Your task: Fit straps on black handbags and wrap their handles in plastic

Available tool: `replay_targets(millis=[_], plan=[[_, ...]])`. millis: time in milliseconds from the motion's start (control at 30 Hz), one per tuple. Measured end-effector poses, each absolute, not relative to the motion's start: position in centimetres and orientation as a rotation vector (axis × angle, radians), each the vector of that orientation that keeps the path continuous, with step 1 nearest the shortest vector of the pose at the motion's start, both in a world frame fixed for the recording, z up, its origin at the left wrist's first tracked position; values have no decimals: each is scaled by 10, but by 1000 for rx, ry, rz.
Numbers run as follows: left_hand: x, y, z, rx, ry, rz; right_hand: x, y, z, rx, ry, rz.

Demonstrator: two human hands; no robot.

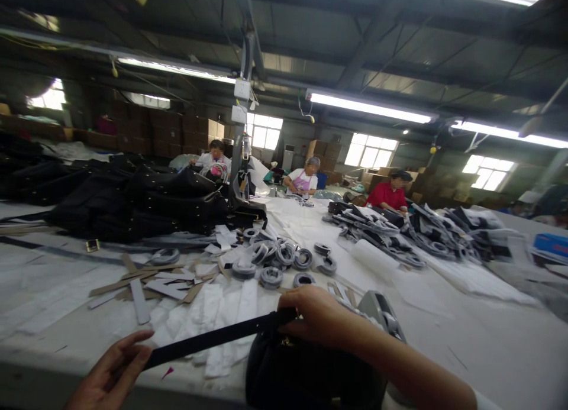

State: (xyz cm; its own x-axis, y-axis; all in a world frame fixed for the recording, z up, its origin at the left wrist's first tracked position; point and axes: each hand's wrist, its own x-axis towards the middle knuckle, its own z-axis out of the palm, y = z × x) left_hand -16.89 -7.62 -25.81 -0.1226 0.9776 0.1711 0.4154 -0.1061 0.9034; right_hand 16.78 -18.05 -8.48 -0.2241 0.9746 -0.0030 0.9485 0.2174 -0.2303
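Observation:
A dark strap (213, 338) stretches between my two hands over the front of the table. My left hand (116, 365), at the lower left, pinches its near end between thumb and fingers. Farther right, my right hand (313, 315) is closed around the other end, just above a black handbag (310, 374). The bag stands at the table's front edge, with a small gold-coloured fitting near its top, and its lower part runs out of view. Behind my right forearm sits a grey tape dispenser (382, 312), partly hidden.
Rolled grey-wrapped straps (284, 253) lie mid-table, near cardboard and paper strips (155, 283) and white tissue sheets (231, 315). Black bags (142, 200) are heaped at left, more wrapped straps (377, 226) at right. A post (244, 120) rises behind. Several people work across the table.

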Motion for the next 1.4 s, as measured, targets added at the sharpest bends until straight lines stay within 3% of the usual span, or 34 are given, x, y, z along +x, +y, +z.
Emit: replay_targets(millis=[133,267,400,500,800,1400], plan=[[-154,-71,-256,1773,1466,1182,183,-188,-74,-1789,-2213,483],[-95,-94,-205,2054,1227,1204,179,-198,-63,-1586,-2220,635],[-32,-120,-142,2131,656,949,171,-207,-63,-1387,-2196,478],[-8,-123,-122,2015,522,802,181,-214,-76,-1441,-2113,257],[16,-125,-111,1809,509,563,215,-218,-113,-1674,-1975,-55],[22,-125,-104,1674,512,468,238,-233,-65,-1506,-2200,41]])
